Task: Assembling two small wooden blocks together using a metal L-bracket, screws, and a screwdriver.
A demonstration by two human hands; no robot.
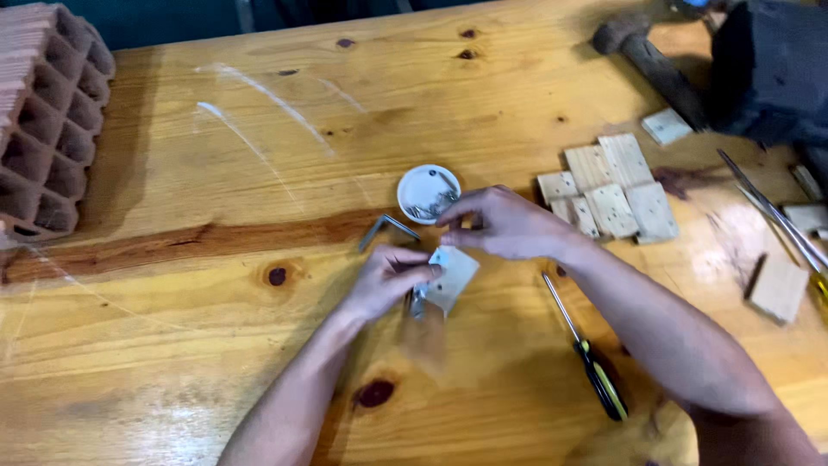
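Observation:
My left hand (388, 274) grips a small pale wooden block (454, 276) with a metal angle bracket against it, just above the wooden table (216, 345). My right hand (504, 223) hovers above that block, fingertips pinched together near a small white dish (424, 185) holding several screws; whether a screw is between the fingers I cannot tell. A second metal angle bracket (384, 228) lies flat on the table left of the hands.
A screwdriver (586, 349) with a black-and-yellow handle lies by my right forearm. Several small wooden blocks (608, 190) sit at the right. A hammer (655, 65) and dark cloth are at back right; a hollow clay brick (47, 121) at far left.

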